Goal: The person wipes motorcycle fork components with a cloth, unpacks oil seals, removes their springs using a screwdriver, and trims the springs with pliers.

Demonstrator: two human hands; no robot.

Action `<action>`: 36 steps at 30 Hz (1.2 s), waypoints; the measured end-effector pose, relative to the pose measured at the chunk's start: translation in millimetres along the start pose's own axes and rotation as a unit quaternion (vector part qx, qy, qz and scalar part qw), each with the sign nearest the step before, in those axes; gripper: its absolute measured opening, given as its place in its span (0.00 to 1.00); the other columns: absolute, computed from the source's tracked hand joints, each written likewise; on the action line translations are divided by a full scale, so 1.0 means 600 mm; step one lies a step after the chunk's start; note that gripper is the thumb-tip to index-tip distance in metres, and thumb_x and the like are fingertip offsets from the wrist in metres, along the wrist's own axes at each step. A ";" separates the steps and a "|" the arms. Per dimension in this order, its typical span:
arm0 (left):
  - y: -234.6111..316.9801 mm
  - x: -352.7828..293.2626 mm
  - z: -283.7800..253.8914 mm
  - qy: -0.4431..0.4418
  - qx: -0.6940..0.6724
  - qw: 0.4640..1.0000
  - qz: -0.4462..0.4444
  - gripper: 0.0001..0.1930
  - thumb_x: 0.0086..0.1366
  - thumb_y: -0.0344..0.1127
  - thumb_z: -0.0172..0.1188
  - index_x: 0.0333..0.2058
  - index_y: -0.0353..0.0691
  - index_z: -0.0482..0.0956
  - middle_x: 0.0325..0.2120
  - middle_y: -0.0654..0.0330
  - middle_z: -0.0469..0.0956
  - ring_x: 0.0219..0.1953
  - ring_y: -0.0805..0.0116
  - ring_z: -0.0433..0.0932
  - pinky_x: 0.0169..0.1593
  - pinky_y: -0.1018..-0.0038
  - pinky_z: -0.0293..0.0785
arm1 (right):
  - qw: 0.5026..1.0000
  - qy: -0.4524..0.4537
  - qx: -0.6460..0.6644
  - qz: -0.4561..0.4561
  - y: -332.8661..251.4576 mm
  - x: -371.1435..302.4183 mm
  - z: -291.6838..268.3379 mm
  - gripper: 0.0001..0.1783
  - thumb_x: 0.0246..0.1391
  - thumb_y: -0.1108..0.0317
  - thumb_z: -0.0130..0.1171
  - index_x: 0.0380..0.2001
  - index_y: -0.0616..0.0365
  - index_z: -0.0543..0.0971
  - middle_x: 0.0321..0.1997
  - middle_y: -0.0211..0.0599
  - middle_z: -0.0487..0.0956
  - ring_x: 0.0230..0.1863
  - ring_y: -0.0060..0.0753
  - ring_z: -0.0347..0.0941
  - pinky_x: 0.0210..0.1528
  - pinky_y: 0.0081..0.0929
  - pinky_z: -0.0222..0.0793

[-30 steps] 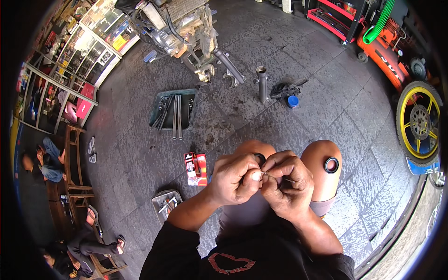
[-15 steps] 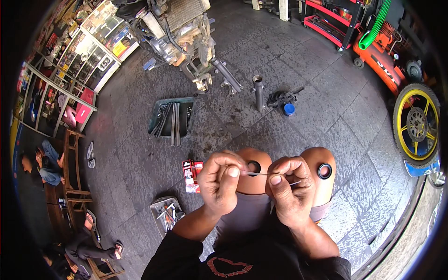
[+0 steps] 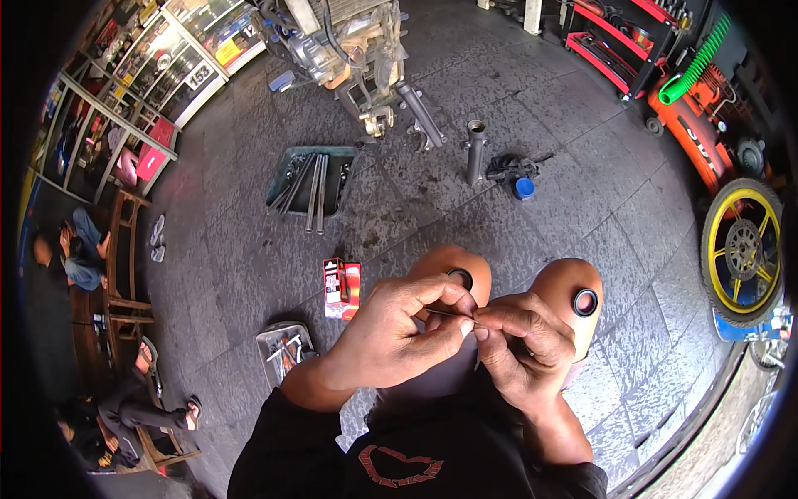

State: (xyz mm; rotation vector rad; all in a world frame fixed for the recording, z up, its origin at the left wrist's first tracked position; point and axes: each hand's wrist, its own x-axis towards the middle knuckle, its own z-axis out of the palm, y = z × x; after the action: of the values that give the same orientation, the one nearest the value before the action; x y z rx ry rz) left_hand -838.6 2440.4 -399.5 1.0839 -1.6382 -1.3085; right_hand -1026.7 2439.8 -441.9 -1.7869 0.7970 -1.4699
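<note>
Above my lap, my left hand [image 3: 386,333] and my right hand [image 3: 529,345] meet, fingertips close together. Both pinch a thin, wire-like strand [image 3: 440,313]; its ends are mostly hidden by the fingers. A black rubber ring seal [image 3: 470,279] rests on my left knee, partly covered by the left hand. On the right knee lies a second black ring seal [image 3: 585,313], in full view beside the right hand.
A red-and-white box [image 3: 334,287] and a tool tray [image 3: 268,343] lie to my left. Ahead are a tray of metal rods [image 3: 352,158], a fork tube [image 3: 475,158], a blue-lidded jar [image 3: 524,189] and a partly dismantled motorcycle [image 3: 332,58]. A yellow wheel [image 3: 708,241] stands at right.
My hands have drawn together, and the strand that was stretched between them now shows only briefly. The left hand has turned and covers more of the left knee. The view has shifted slightly.
</note>
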 end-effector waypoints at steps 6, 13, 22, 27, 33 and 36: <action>-0.010 -0.003 0.003 0.017 0.056 0.998 0.016 0.04 0.59 0.22 0.60 0.33 0.34 0.79 0.29 0.61 0.80 0.31 0.76 0.76 0.37 0.77 0.70 | 0.999 0.005 -0.031 0.009 -0.008 -0.003 0.000 0.11 0.48 0.84 0.66 0.36 0.65 0.81 0.33 0.40 0.82 0.32 0.29 0.81 0.30 0.23 0.76; -0.011 0.002 0.008 0.056 0.224 0.966 0.119 0.05 0.52 0.24 0.64 0.27 0.40 0.78 0.21 0.66 0.78 0.25 0.74 0.72 0.35 0.74 0.65 | 0.993 -0.018 -0.106 -0.042 -0.005 0.005 0.003 0.11 0.45 0.84 0.66 0.34 0.64 0.80 0.32 0.41 0.81 0.31 0.34 0.82 0.31 0.26 0.78; -0.027 -0.002 0.017 0.068 0.081 0.992 0.072 0.06 0.52 0.19 0.60 0.27 0.36 0.75 0.20 0.68 0.71 0.20 0.85 0.64 0.23 0.81 0.58 | 0.987 -0.004 -0.142 -0.081 0.008 0.000 0.018 0.10 0.47 0.80 0.68 0.33 0.64 0.79 0.33 0.43 0.81 0.30 0.36 0.82 0.29 0.28 0.79; -0.030 -0.003 0.018 0.064 0.067 0.994 0.059 0.06 0.52 0.19 0.59 0.26 0.36 0.73 0.20 0.69 0.70 0.21 0.86 0.63 0.23 0.82 0.58 | 0.973 -0.027 -0.182 -0.137 0.019 0.005 0.020 0.11 0.44 0.78 0.68 0.32 0.63 0.78 0.34 0.40 0.81 0.29 0.33 0.80 0.26 0.27 0.77; -0.041 -0.010 0.029 0.071 -0.021 0.997 0.037 0.06 0.51 0.18 0.53 0.25 0.37 0.70 0.19 0.70 0.68 0.22 0.87 0.61 0.22 0.81 0.56 | 0.959 -0.055 -0.201 -0.191 0.016 0.016 0.016 0.14 0.40 0.77 0.69 0.31 0.63 0.76 0.34 0.39 0.79 0.27 0.30 0.79 0.23 0.25 0.75; -0.038 -0.011 0.031 0.069 -0.073 0.995 0.002 0.06 0.50 0.17 0.50 0.25 0.37 0.69 0.20 0.71 0.68 0.22 0.88 0.61 0.23 0.81 0.55 | 0.958 -0.050 -0.197 -0.200 0.021 0.018 0.017 0.14 0.39 0.77 0.69 0.30 0.63 0.76 0.33 0.39 0.79 0.26 0.29 0.78 0.22 0.25 0.75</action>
State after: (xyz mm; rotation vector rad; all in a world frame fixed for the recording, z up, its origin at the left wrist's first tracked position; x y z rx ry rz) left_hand -850.3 2450.1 -425.4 1.0573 -1.4204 -1.2992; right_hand -1015.2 2425.1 -447.1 -2.4188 0.7427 -1.5269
